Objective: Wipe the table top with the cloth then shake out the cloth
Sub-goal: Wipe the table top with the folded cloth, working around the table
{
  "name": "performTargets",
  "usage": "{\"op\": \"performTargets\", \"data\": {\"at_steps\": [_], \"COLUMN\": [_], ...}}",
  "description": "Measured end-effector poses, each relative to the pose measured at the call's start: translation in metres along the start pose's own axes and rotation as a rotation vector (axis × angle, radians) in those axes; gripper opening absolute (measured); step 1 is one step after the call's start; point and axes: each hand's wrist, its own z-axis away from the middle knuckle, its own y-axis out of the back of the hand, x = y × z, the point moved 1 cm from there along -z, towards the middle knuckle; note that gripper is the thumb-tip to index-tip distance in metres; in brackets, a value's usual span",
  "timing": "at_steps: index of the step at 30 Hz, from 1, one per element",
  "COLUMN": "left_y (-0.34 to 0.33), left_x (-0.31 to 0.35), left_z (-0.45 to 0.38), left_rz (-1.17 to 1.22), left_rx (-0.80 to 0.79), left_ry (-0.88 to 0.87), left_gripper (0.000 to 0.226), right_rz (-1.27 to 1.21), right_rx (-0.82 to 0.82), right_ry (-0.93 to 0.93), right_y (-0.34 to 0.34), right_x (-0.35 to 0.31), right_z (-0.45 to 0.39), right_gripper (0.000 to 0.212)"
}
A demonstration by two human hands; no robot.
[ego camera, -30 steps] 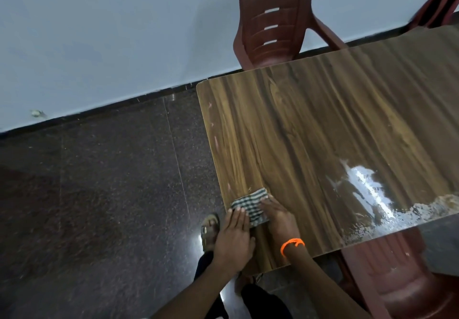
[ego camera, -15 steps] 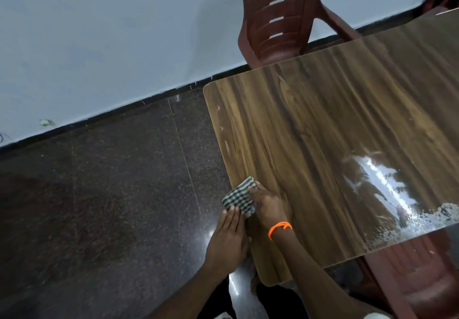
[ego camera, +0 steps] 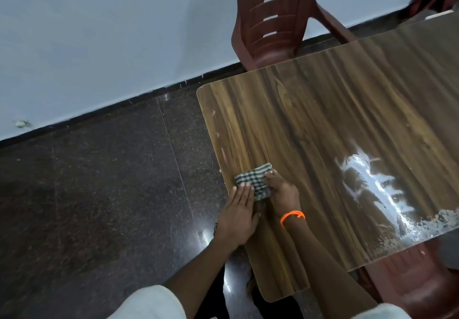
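A small folded green-and-white checked cloth (ego camera: 253, 181) lies on the wooden table top (ego camera: 323, 132), close to its left edge. My right hand (ego camera: 282, 191), with an orange band at the wrist, presses on the cloth's right side with its fingers over it. My left hand (ego camera: 238, 216) is held flat at the table's left edge, fingers together, its tips touching the cloth's near-left corner. A shiny wet or smeared patch (ego camera: 370, 182) with pale crumbs sits toward the table's near right edge.
A maroon plastic chair (ego camera: 270, 20) stands at the table's far side against the pale wall. Another maroon chair (ego camera: 417, 286) is tucked under the near right edge. Dark polished stone floor (ego camera: 99, 194) lies to the left.
The cloth and both hands have shifted slightly back onto the table from its left edge. My view has swung a little, so the table sits further right.
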Motion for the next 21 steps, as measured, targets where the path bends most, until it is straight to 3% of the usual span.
{"op": "performTargets", "data": {"at_steps": [5,11,14,21], "left_y": [0.001,-0.017,-0.017,0.01], "left_x": [-0.036,-0.017,-0.004,-0.022], "left_z": [0.019,0.055,0.045,-0.026], "left_rz": [0.005,0.05,0.079,0.08], "left_rx": [0.034,0.031,0.014,0.013], "left_ry": [0.069,0.081,0.037,-0.002], "left_gripper": [0.072,0.071,0.071,0.07], "right_rz": [0.011,0.038,0.047,0.045], "right_rx": [-0.102,-0.142,-0.093,0.03], "right_ry": [0.066,0.145,0.089,-0.038], "right_y": [-0.03,-0.028,-0.013,-0.002], "right_x": [-0.031,-0.03,-0.013,-0.013], "right_z": [-0.016,0.021,0.028,-0.035], "right_gripper": [0.036,0.036,0.045,0.039]}}
